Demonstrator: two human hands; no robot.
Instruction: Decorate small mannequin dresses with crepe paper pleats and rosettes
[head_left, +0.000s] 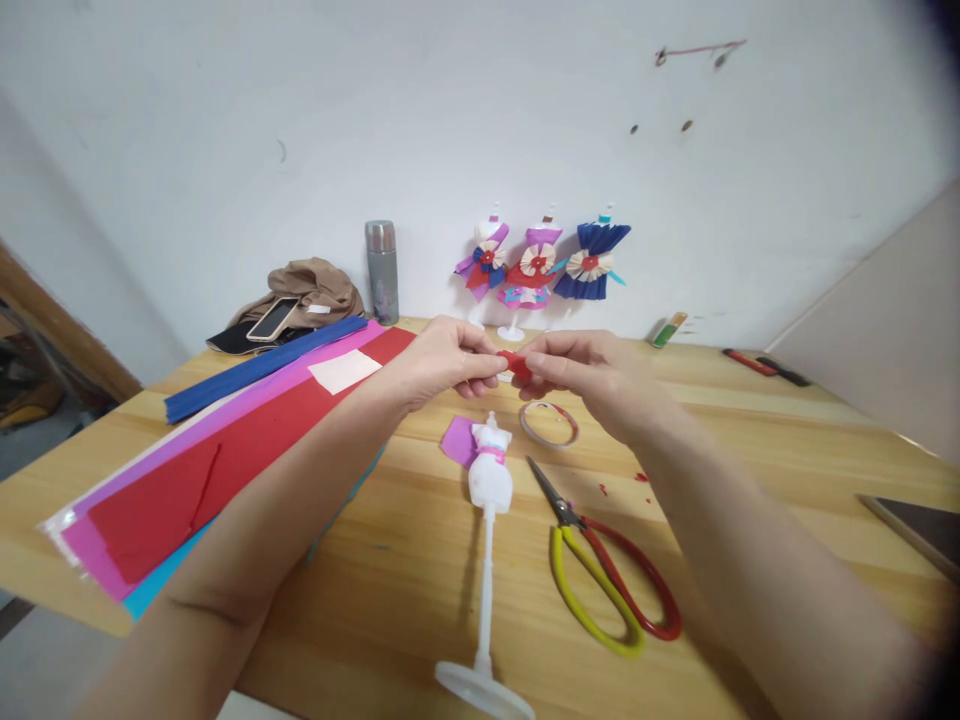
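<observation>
I pinch a small red paper piece (514, 364) between the thumbs and fingertips of both my left hand (454, 355) and my right hand (585, 368). What shows of it runs roughly from 9 to 3 o'clock, dipping slightly toward 4; my fingers hide its ends.

At 6 o'clock from this grip lies a white miniature dress form (491, 485), its long axis along 12 to 6, neck toward my hands, round base toward me. My left fingertips are nearer its neck; a tape roll (523, 428) sits near my right, at 5 o'clock. Farther out at 5, scissors (568, 517) point toward 11.

Paper sheets (262, 460) crowd 8 to 9 o'clock; dressed forms (537, 262) bound 12, against the wall (450, 100). Room opens toward 3, across the wooden tabletop (765, 450).
</observation>
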